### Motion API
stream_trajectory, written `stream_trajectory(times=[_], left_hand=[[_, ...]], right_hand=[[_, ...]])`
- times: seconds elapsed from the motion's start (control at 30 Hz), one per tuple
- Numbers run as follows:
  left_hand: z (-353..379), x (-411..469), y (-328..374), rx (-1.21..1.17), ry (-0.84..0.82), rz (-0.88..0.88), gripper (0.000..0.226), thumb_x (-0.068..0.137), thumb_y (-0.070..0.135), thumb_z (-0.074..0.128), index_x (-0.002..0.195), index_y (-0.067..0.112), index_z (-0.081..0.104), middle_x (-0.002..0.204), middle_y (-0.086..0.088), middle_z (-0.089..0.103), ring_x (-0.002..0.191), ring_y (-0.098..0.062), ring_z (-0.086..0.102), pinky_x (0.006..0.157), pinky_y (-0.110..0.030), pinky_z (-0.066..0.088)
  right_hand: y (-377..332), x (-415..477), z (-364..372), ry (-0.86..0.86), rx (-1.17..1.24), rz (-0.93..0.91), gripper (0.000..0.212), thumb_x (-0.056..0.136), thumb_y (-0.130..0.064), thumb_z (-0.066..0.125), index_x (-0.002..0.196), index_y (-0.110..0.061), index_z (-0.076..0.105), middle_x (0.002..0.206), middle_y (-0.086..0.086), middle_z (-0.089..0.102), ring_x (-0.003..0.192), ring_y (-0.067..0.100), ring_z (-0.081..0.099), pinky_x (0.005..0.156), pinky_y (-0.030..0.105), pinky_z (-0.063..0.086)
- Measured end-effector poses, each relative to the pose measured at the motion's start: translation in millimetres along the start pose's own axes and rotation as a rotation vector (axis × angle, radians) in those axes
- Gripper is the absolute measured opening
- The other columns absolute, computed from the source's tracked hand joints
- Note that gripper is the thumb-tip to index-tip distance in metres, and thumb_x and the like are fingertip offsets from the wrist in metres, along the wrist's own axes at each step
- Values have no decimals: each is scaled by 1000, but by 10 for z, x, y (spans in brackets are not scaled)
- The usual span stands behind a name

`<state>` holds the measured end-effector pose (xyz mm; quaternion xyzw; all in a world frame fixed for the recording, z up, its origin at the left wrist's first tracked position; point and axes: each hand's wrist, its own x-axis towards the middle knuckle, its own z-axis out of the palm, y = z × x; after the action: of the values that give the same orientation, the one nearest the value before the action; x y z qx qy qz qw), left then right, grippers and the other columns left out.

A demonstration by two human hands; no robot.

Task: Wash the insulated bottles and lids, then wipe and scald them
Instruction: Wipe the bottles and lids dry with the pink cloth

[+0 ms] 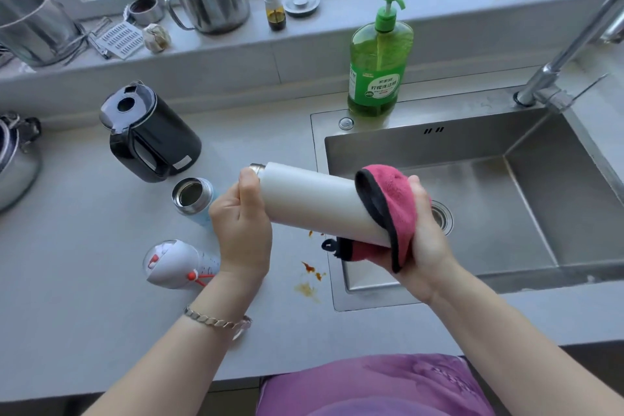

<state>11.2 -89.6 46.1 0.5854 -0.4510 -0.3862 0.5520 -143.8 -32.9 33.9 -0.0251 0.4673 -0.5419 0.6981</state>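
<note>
Wiping now: left hand (241, 213) curls round the white bottle (314, 201), right hand (417, 230) cups the pink cloth (388, 209) over its base; scalding should follow.

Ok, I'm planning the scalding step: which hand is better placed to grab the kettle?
Left. The left hand grips the white bottle near its mouth, close to the black kettle; the right hand holds the pink cloth over the sink, farther away.

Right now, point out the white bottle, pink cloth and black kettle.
white bottle (314, 199): head view, mid body.
pink cloth (395, 196): head view, fold over bottle's base.
black kettle (172, 132): head view, side wall.
</note>
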Motion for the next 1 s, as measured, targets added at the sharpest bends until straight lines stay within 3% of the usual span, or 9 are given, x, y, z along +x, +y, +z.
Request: stream_trajectory(times=[0.07,0.23,0.33,0.43,0.53,0.63,0.77,0.9,1.0], left_hand=[[-3,-56,-3,-18,-51,65,42,91,24,43,52,15,30,42,13,28,45,-2,27,45,-16,23],[-44,20,29,74,-349,424,37,88,23,34,56,28,18,52,9,29,53,1,28,57,-13,27],[-36,92,77,49,-478,426,36,87,21,35,53,29,30,54,16,36,57,4,37,58,-11,30],[23,41,99,-151,-362,158,10,78,45,54,86,39,54,87,20,56,77,-2,48,68,-17,35],[106,-77,69,-271,-259,-331,89,49,65,76,122,21,48,116,-3,56,97,-14,55,76,-28,47],[96,-132,-9,-256,-187,-635,45,64,36,80,97,15,57,103,-8,64,95,-23,62,70,-35,52],[132,-246,-58,-241,-206,-508,37,53,22,83,83,15,62,77,1,69,75,-14,65,64,-27,53],[237,-443,11,-159,-398,-314,53,40,32,80,90,20,63,80,7,71,77,-9,67,71,-25,54],[207,-405,45,-219,-533,-232,55,43,32,77,95,23,62,84,9,71,81,-9,66,73,-25,50]], right_hand=[[-49,-1,-26,-26,36,87,52,85,-54,53,118,-13,49,80,17,61,62,38,59,64,63,52],[-117,-113,-260,-312,138,479,47,77,-50,63,98,-8,56,80,11,51,67,27,54,43,31,52],[-97,-138,-414,-179,71,309,41,89,-45,49,88,-5,61,78,15,62,66,30,63,51,34,55],[-65,-146,-381,-126,-69,-37,55,42,-39,80,91,-18,67,83,10,70,69,22,69,53,30,55],[59,-128,-366,-40,-464,-416,54,43,-39,63,95,-25,62,92,-10,67,84,0,66,70,11,49],[200,-131,-425,-64,-662,-565,41,50,-39,61,90,-26,64,103,-19,60,93,-16,57,78,1,40],[212,-66,-346,-216,-906,-392,24,72,-50,62,92,-37,62,103,-22,63,92,-17,58,81,3,40],[32,154,-176,-265,-722,-183,33,95,-38,40,75,-21,59,68,-11,63,68,4,61,64,15,48],[-40,188,-199,-343,-590,65,39,67,-47,71,78,-9,68,77,15,64,68,25,63,57,26,53]])
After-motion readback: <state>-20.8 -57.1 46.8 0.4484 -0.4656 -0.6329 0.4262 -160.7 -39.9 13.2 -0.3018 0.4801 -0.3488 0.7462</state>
